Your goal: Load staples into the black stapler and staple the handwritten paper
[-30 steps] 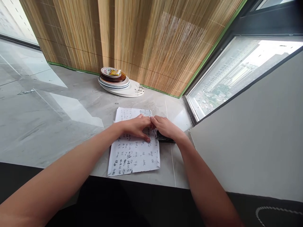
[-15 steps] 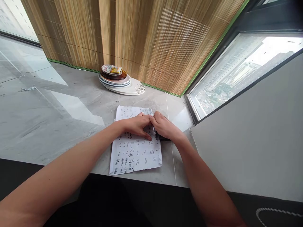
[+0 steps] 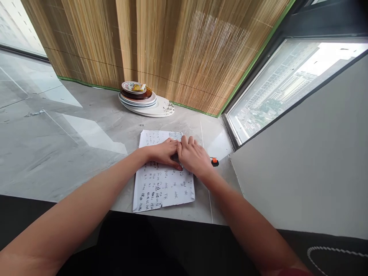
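A sheet of white paper [image 3: 161, 184] covered in handwriting lies on the grey tiled ledge, its lower edge torn. My left hand [image 3: 164, 151] rests palm down on it, thumb spread away from the fingers. A dark patch [image 3: 174, 157] shows in the gap by the thumb; what it is I cannot make out. Against the left fingertips, my right hand [image 3: 194, 155] has its fingers curled and knuckles up over the sheet's right side. A black object with an orange part [image 3: 214, 161] sticks out beyond the right hand; the rest of it is hidden.
Stacked plates [image 3: 138, 99] with a small yellow packet [image 3: 138, 87] on top stand farther back, against a bamboo blind [image 3: 155, 46]. To the right are a window [image 3: 273, 88] and a white wall [image 3: 304, 161]. The ledge's front edge [image 3: 172, 217] runs close to me.
My right hand has turned more knuckles-up and shifted slightly over the paper. The orange part of the black object now shows to its right. My left hand has barely moved.
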Demonstrator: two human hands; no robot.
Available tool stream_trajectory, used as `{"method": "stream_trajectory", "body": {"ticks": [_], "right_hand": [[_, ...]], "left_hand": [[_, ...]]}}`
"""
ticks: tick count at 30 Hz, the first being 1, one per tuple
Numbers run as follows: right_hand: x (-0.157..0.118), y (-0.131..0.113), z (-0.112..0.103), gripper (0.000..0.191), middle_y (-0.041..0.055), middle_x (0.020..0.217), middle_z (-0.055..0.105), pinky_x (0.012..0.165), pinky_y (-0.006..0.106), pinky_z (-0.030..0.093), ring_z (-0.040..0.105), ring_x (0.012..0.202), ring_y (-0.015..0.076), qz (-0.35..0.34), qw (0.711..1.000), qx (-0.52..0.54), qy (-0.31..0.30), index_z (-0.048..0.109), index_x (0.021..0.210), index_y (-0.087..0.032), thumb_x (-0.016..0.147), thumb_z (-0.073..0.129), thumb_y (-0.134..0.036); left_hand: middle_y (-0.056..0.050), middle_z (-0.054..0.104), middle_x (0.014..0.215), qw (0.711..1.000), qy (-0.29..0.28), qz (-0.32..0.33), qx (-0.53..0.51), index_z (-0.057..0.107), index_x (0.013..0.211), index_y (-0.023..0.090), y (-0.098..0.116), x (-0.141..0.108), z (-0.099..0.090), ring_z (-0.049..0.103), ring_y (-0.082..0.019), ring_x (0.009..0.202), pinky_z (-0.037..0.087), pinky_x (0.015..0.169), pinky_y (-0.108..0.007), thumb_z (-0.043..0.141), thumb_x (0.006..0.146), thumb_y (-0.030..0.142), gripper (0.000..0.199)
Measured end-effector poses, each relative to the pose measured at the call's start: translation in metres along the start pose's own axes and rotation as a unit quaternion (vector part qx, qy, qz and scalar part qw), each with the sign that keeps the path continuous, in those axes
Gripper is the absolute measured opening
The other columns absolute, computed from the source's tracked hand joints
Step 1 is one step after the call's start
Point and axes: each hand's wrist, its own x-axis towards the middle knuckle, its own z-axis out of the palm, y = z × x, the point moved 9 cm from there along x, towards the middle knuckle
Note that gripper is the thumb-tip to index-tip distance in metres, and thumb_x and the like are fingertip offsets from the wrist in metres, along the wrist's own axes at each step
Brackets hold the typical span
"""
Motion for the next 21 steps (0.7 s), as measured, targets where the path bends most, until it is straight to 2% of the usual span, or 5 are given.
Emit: {"method": "stream_trajectory", "body": {"ticks": [7, 10, 14, 18, 21], "right_hand": [[0.010, 0.018, -0.016, 0.043, 0.0071, 0.104, 0.066, 0.082, 0.038, 0.047, 0.062, 0.097, 0.0254, -0.042, 0.974, 0.177, -0.133, 0.051, 0.097, -0.023, 0.106, 0.030, -0.059], [0.002, 0.026, -0.023, 0.047, 0.0049, 0.106, 0.069, 0.080, 0.034, 0.047, 0.063, 0.094, 0.0234, -0.088, 0.947, 0.205, -0.231, 0.057, 0.102, -0.024, 0.094, 0.055, -0.070], [-0.013, 0.041, -0.020, 0.064, 0.0037, 0.115, 0.069, 0.079, 0.030, 0.048, 0.064, 0.100, 0.0239, -0.144, 0.906, 0.198, -0.346, 0.064, 0.119, -0.026, 0.066, 0.088, -0.053], [-0.003, 0.071, -0.017, 0.032, -0.0001, 0.094, 0.070, 0.070, 0.028, 0.043, 0.062, 0.085, 0.0201, -0.135, 0.924, 0.165, -0.317, 0.071, 0.097, -0.024, 0.071, 0.081, -0.038], [0.020, 0.101, -0.027, 0.025, -0.0012, 0.074, 0.064, 0.063, 0.029, 0.037, 0.056, 0.072, 0.0177, -0.063, 0.970, 0.152, -0.180, 0.067, 0.079, -0.021, 0.073, 0.080, -0.041]], "left_hand": [[-0.012, 0.057, 0.147, 0.999, 0.004, -0.010, -0.031, 0.055, 0.147, 0.027, 0.005, -0.004, -0.008, 0.048, -0.037, 0.135, 0.030, 0.117, -0.052, 0.082, 0.078, 0.057, 0.080], [-0.010, 0.052, 0.149, 0.998, 0.015, 0.011, -0.058, 0.063, 0.138, 0.030, 0.013, -0.005, -0.014, 0.045, -0.037, 0.139, 0.033, 0.118, -0.051, 0.085, 0.075, 0.053, 0.071], [-0.009, 0.054, 0.141, 0.993, 0.013, 0.035, -0.113, 0.072, 0.116, 0.028, 0.018, -0.006, -0.019, 0.050, -0.033, 0.134, 0.041, 0.113, -0.047, 0.089, 0.073, 0.047, 0.050], [-0.010, 0.057, 0.136, 0.989, 0.036, 0.021, -0.142, 0.066, 0.120, 0.026, 0.010, -0.007, -0.024, 0.054, -0.030, 0.126, 0.044, 0.108, -0.046, 0.090, 0.071, 0.042, 0.057], [-0.011, 0.059, 0.132, 0.983, 0.067, 0.008, -0.171, 0.066, 0.114, 0.023, 0.001, -0.005, -0.027, 0.059, -0.028, 0.118, 0.047, 0.103, -0.043, 0.087, 0.074, 0.040, 0.048]]}}
